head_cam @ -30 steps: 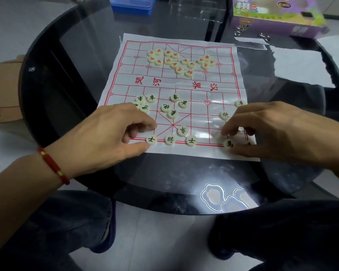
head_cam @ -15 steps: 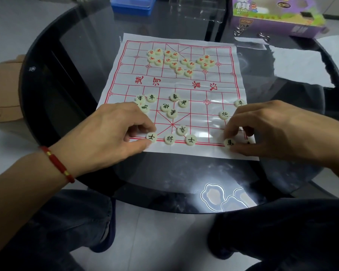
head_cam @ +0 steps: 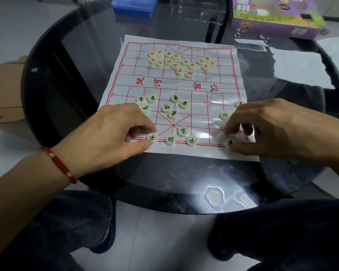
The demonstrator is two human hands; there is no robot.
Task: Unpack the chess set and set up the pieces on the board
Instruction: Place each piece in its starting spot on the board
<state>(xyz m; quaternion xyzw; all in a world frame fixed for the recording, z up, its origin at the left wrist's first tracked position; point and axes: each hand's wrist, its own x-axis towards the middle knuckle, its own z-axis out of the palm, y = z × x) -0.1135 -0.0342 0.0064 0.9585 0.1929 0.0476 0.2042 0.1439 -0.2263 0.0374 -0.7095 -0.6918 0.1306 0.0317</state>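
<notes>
A paper chess board (head_cam: pixel 200 114) printed with a red grid lies flat on a round dark glass table (head_cam: pixel 70 79). The left hand (head_cam: pixel 108 137) sits at the board's 7 o'clock corner; its grip is a pinch, thumb and forefinger closed on a black-lettered piece (head_cam: pixel 152 137) resting on the near edge line. The palm covers that corner of the board, and it partly hides a piece (head_cam: pixel 145 109) just at its 12 o'clock. The right hand (head_cam: pixel 276 130) sits at the board's 5 o'clock corner, its curled fingers and thumb gripping a second black-lettered piece (head_cam: pixel 229 142) on the near edge line; the thumb covers part of its character, so it cannot be read. This hand also hides the board's corner and half of a piece (head_cam: pixel 239 103) at the right edge.

Between the hands two more pieces (head_cam: pixel 170 140) stand along the near line, and other black-lettered ones are scattered loosely at the board's 8 o'clock. A cluster of red-lettered pieces (head_cam: pixel 181 62) lies heaped at the board's 12 o'clock, too small to read. At the table's 1 o'clock a purple box (head_cam: pixel 276 18) is cut off by the frame's top edge, as is a blue box (head_cam: pixel 133 6) at 11 o'clock. Glare blurs the glass near the table's 5 o'clock rim.
</notes>
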